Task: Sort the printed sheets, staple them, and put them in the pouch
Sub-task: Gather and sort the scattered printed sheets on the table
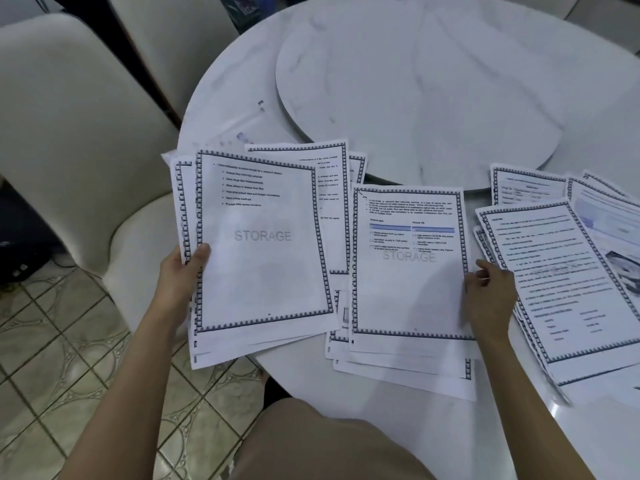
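Note:
My left hand [185, 271] grips the left edge of a small stack of printed sheets [263, 265], held above the table's left edge; the top page reads STORAGE with a bullet list. My right hand [488, 292] pinches the right edge of another STORAGE sheet [408, 271] that lies on a loose pile in the middle of the table. More bordered sheets [561, 282] are spread at the right. A clear plastic pouch [239, 133] lies on the table behind the held stack, partly hidden by paper. No stapler is in view.
The round white marble table [346, 375] carries a raised turntable [433, 91] at its centre. Two cream chairs [79, 133] stand at the left over a tiled floor [52, 358]. My lap fills the bottom of the view.

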The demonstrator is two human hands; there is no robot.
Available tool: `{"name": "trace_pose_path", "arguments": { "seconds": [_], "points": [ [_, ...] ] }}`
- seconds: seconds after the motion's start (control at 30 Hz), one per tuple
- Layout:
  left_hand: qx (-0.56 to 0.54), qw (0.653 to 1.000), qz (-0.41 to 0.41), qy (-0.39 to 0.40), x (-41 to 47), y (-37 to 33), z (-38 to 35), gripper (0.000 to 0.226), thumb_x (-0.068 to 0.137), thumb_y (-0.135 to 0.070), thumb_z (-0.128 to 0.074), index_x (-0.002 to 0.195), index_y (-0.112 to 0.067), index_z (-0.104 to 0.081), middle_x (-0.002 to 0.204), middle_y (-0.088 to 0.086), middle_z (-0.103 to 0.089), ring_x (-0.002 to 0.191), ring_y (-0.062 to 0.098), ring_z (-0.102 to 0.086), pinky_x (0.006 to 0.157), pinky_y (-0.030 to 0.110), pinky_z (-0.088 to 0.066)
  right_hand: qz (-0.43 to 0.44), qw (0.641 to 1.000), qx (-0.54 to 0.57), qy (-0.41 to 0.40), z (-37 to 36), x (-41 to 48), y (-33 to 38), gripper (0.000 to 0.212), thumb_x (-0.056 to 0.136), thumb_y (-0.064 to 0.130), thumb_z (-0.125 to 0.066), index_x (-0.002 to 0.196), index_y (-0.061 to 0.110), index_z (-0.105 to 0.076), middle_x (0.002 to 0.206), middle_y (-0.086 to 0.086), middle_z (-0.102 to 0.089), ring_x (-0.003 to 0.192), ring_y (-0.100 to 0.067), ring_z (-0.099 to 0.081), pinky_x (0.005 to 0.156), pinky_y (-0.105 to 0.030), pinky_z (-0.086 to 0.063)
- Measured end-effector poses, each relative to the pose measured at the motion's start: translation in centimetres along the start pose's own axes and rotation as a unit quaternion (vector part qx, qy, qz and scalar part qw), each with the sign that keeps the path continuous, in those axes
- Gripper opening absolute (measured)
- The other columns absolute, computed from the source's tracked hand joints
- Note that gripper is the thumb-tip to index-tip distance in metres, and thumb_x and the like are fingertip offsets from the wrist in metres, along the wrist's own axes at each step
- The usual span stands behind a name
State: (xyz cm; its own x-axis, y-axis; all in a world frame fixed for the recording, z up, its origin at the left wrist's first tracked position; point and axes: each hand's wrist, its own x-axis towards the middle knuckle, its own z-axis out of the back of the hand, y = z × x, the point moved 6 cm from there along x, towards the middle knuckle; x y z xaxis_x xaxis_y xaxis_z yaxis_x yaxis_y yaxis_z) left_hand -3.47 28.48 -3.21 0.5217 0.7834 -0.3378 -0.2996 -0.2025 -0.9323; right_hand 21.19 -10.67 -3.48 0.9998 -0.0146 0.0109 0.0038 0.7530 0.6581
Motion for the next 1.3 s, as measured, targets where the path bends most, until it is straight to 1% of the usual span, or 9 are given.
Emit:
{"name": "trace_pose_path", "arguments": {
  "seconds": [0.1,0.27,0.4,0.53,0.77,0.87,1.0,1.07,1.3],
  "points": [
    [-0.001,1.0,-0.005,-0.016,0.6,-0.7,1.5,0.034,0.095,-0.02,-0.048,0.125,-0.004,-0.052,0.11,0.011,-0.059,0.087,0.021,-0.061,0.081,0.035,-0.046,-0.001,1.0,0.002,-0.018,-0.5,0.5,0.8,0.029,0.09,0.006,-0.052,0.118,0.001,-0.057,0.113,-0.024,-0.051,0.103,-0.036,-0.051,0.094,-0.037,-0.038],
    [-0.015,0.999,-0.01,-0.046,1.3,-1.3,4.4,0.025,0.096,-0.018,-0.046,0.12,-0.013,-0.052,0.096,-0.001,-0.061,0.075,0.007,-0.059,0.06,0.023,-0.051,0.051,0.996,0.069,-0.006,-2.8,0.3,5.7,0.023,0.089,0.004,-0.054,0.11,0.0,-0.062,0.106,-0.024,-0.057,0.095,-0.03,-0.057,0.083,-0.017,-0.034],
    [-0.017,0.998,0.001,-0.068,2.0,-1.3,7.0,0.014,0.095,-0.021,-0.049,0.105,-0.018,-0.059,0.091,-0.003,-0.065,0.076,0.009,-0.062,0.067,0.028,-0.056,0.098,0.989,0.109,0.032,-6.0,-0.5,10.1,0.02,0.089,0.004,-0.054,0.106,-0.001,-0.064,0.101,-0.022,-0.06,0.084,-0.019,-0.053,0.076,-0.011,-0.033],
    [-0.028,0.997,0.006,-0.078,2.8,-1.5,9.8,0.013,0.094,-0.022,-0.05,0.089,-0.028,-0.06,0.077,-0.012,-0.071,0.064,0.001,-0.067,0.055,0.018,-0.056,0.125,0.983,0.112,0.07,-9.5,-1.2,14.1,0.019,0.088,0.004,-0.057,0.105,-0.002,-0.064,0.101,-0.02,-0.06,0.082,-0.018,-0.053,0.073,-0.009,-0.031],
    [-0.016,0.995,0.001,-0.1,4.3,-1.9,12.7,0.01,0.094,-0.023,-0.05,0.098,-0.021,-0.059,0.092,-0.004,-0.062,0.071,0.008,-0.064,0.052,0.016,-0.055,0.148,0.984,0.036,0.094,-12.8,2.3,18.2,0.025,0.091,0.006,-0.052,0.113,-0.001,-0.061,0.113,-0.022,-0.056,0.103,-0.031,-0.056,0.081,-0.012,-0.03],
    [-0.007,0.994,-0.005,-0.111,5.2,-2.0,13.4,0.024,0.095,-0.02,-0.048,0.116,-0.011,-0.056,0.103,0.006,-0.061,0.083,0.019,-0.061,0.073,0.028,-0.052,0.126,0.988,0.021,0.088,-13.9,4.2,19.2,0.025,0.092,0.007,-0.05,0.114,-0.003,-0.06,0.118,-0.023,-0.056,0.107,-0.032,-0.056,0.078,-0.008,-0.028],
    [-0.009,0.995,-0.013,-0.103,6.3,-2.2,14.1,0.031,0.095,-0.019,-0.048,0.123,-0.008,-0.053,0.112,0.01,-0.058,0.09,0.024,-0.058,0.088,0.038,-0.043,0.092,0.99,-0.014,0.109,-16.0,5.0,19.9,0.026,0.091,0.012,-0.054,0.11,-0.005,-0.061,0.116,-0.023,-0.059,0.104,-0.033,-0.058,0.083,-0.021,-0.038],
    [-0.013,0.995,-0.008,-0.101,6.9,-2.2,14.4,0.03,0.095,-0.018,-0.048,0.122,-0.008,-0.053,0.11,0.009,-0.058,0.082,0.019,-0.059,0.086,0.037,-0.043,0.088,0.99,-0.022,0.107,-16.5,4.7,20.2,0.025,0.092,0.009,-0.053,0.108,-0.008,-0.061,0.114,-0.024,-0.06,0.102,-0.035,-0.059,0.083,-0.029,-0.042],
    [0.0,0.996,0.0,-0.086,8.8,-2.4,14.5,0.018,0.095,-0.023,-0.048,0.11,-0.014,-0.054,0.087,-0.002,-0.061,0.073,0.012,-0.058,0.064,0.03,-0.046,0.062,0.995,0.001,0.076,-17.0,4.3,20.5,0.019,0.089,0.012,-0.058,0.101,-0.001,-0.063,0.107,-0.015,-0.064,0.097,-0.03,-0.061,0.09,-0.032,-0.042]
  ]
}}
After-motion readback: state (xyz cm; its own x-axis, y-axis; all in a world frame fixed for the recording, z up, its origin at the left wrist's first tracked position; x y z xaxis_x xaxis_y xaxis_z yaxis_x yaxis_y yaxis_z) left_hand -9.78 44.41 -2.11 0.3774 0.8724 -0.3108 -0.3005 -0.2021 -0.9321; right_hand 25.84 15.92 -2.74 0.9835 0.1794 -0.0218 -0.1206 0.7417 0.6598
